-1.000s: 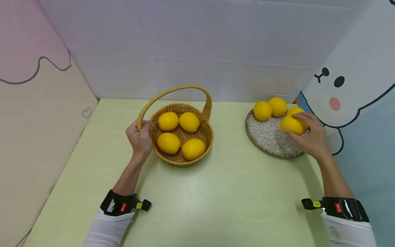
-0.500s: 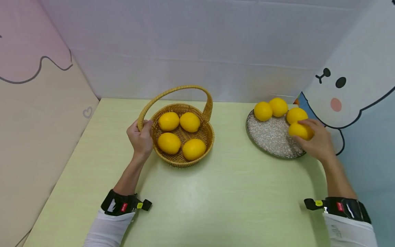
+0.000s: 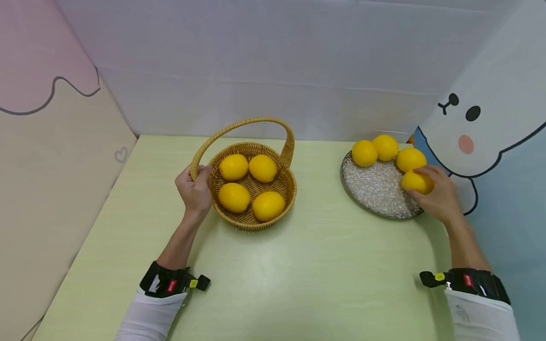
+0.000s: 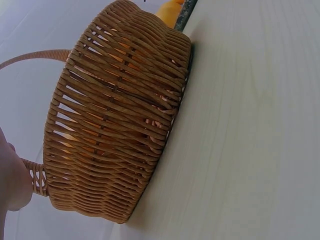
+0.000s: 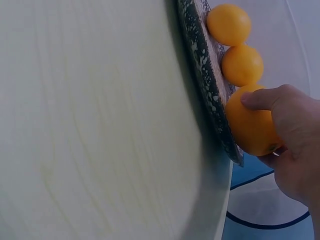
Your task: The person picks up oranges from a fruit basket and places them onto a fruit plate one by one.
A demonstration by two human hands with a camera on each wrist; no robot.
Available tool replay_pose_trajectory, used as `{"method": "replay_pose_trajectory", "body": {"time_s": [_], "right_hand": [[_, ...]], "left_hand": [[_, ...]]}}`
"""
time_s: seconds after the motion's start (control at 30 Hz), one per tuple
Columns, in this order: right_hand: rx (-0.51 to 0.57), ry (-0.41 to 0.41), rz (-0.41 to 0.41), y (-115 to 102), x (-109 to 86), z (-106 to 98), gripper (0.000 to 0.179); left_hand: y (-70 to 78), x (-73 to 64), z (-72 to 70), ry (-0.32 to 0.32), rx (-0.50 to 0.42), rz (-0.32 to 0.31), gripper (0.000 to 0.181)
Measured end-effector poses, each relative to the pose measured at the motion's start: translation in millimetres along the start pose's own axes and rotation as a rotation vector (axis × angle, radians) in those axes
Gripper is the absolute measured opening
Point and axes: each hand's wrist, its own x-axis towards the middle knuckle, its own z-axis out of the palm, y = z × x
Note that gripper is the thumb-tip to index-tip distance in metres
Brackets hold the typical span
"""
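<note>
My left hand (image 3: 194, 189) grips the lower left end of the tall arched handle on a round wicker basket (image 3: 290, 196). Several yellow-orange oranges (image 3: 234, 198) lie apart from one another inside it. Over at the right, my right hand (image 3: 439, 196) holds another orange (image 3: 414, 182) between thumb and fingers at the right rim of a speckled plate (image 3: 371, 187). In the right wrist view the thumb presses on the top of that orange (image 5: 252, 127). Further oranges (image 3: 387, 147) sit along the plate's back rim. The left wrist view shows the basket's woven side (image 4: 110, 115).
Both stand on a pale green table (image 3: 315, 265), the basket left of centre and the plate by the right edge. A white sheet (image 3: 273, 71) rises behind. A printed wall panel (image 3: 503, 156) borders the right side.
My right hand has moved slightly right and down with the orange, bringing it to the plate's right rim and uncovering the orange behind. The left hand and basket stay put.
</note>
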Motion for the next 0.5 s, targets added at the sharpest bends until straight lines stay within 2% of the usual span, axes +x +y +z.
{"method": "replay_pose_trajectory", "body": {"time_s": [0.2,0.5], "right_hand": [[-0.015,-0.014,0.006,4.1,1.4,-0.6,0.057],[-0.01,-0.016,-0.027,7.6,0.9,-1.6,0.057]], "left_hand": [[-0.6,0.2,-0.5,-0.013,-0.003,0.012,0.038],[2.0,-0.6,1.7,0.016,0.016,-0.007,0.033]]}}
